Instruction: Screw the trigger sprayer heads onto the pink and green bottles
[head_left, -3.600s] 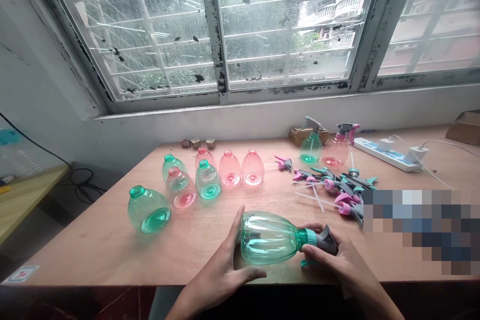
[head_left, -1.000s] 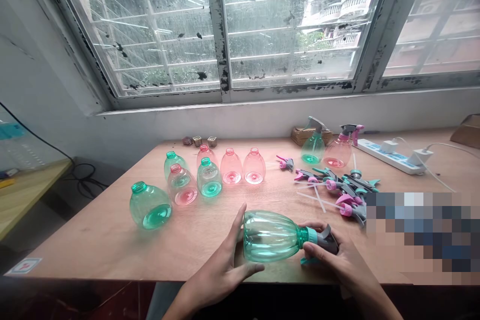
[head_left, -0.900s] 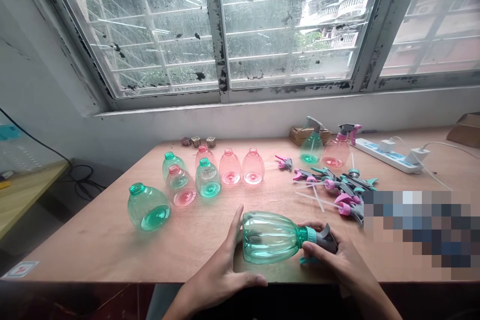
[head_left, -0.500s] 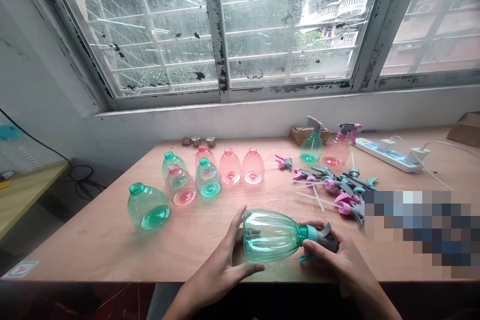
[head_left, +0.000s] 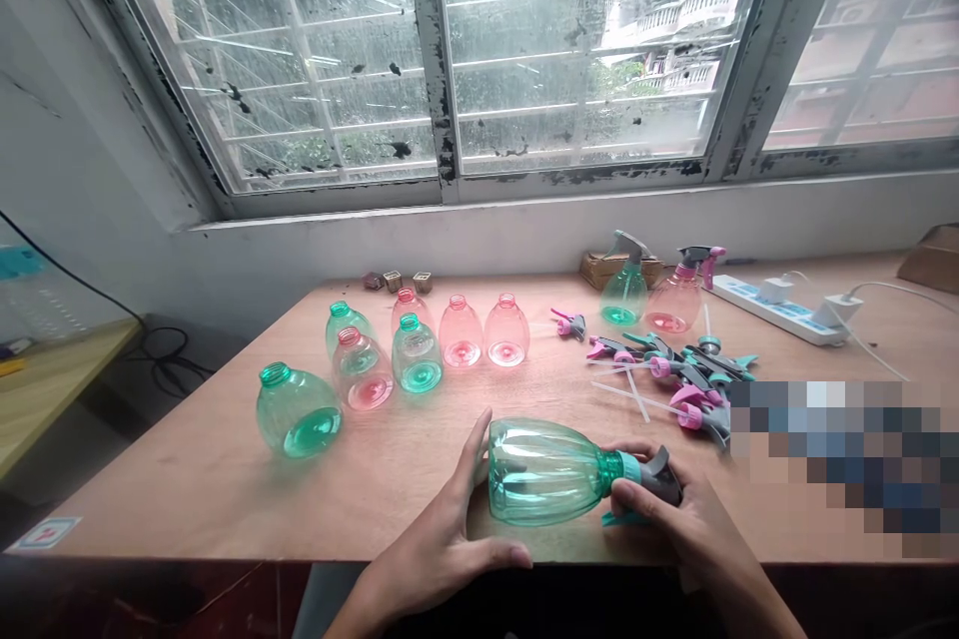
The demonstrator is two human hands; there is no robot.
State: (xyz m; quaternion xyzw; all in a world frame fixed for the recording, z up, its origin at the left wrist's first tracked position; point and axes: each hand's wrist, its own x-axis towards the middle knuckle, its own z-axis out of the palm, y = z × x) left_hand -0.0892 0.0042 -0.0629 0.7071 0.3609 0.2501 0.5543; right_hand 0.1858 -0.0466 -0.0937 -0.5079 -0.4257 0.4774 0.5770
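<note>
At the table (head_left: 187, 479) edge, left hand (head_left: 442, 549) cups green bottle (head_left: 543, 472), right hand (head_left: 685, 524) grips its sprayer (head_left: 660, 479).

The bottle (head_left: 543, 472) is clear green plastic, glossy and ribbed — its spray head (head_left: 659, 476) is matt grey plastic. The table (head_left: 187, 479) is smooth pale wood; the window frame (head_left: 442, 150) has peeling paint.

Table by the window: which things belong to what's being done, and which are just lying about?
In use: green bottle, grey spray head, left hand, right hand.
Lying about: open bottles, loose spray heads, two capped sprayers, power strip.
</note>
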